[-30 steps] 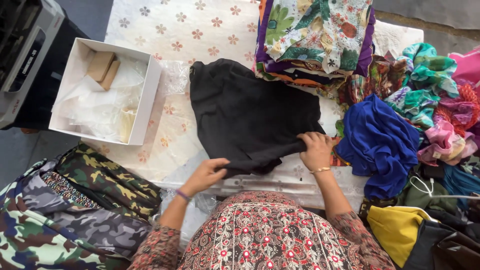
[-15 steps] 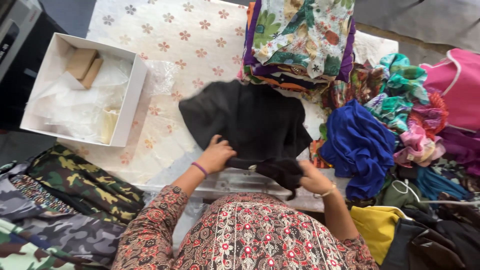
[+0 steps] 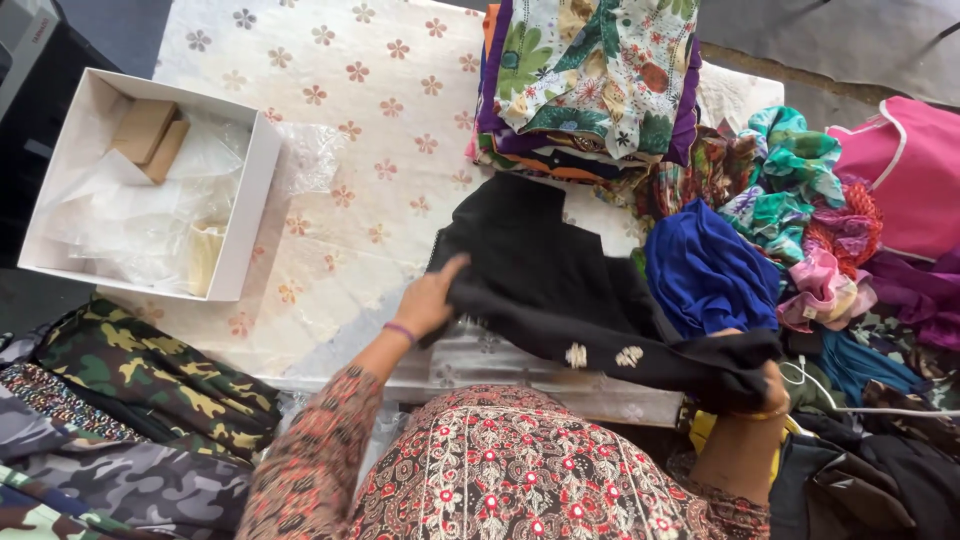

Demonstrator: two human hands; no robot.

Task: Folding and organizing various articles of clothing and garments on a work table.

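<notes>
- Black garment (image 3: pixel 560 290) no longer spread flat as a second ago; now folded over, near edge pulled out long toward the blue cloth (image 3: pixel 705 275).
- Left hand (image 3: pixel 432 300) shifted onto the garment's left edge; fingers together, pressing flat on the fabric, thumb tucked under the fold.
- Right hand (image 3: pixel 765 385) moved out right, below the blue cloth; mostly buried under black fabric, looks clamped on the garment's far end, full grip not visible.
- Reading: fold in progress, garment stretched between both hands, not yet a neat packet.
- Garment location: on the tabletop (image 3: pixel 330 200), directly below the stack of printed fabrics (image 3: pixel 590 80), touching the blue cloth on its right side.
- Garment: matte black, soft, drapes limp; two small pale embroidered motifs showing on the folded strip.
- Tabletop cover: cream sheet, repeating small flower print, slightly wrinkled.
- White box (image 3: pixel 150 185), left of the garment, well apart: rigid card, rectangular, holds clear plastic bags and two tan blocks.
- Crumpled clear plastic (image 3: pixel 310 155) just beside the box.
- Camouflage fabric (image 3: pixel 140 400) below the box, hanging off the tabletop edge.
- Heap of bright mixed cloths (image 3: pixel 800 220) right of the blue cloth; glossy, bunched.
</notes>
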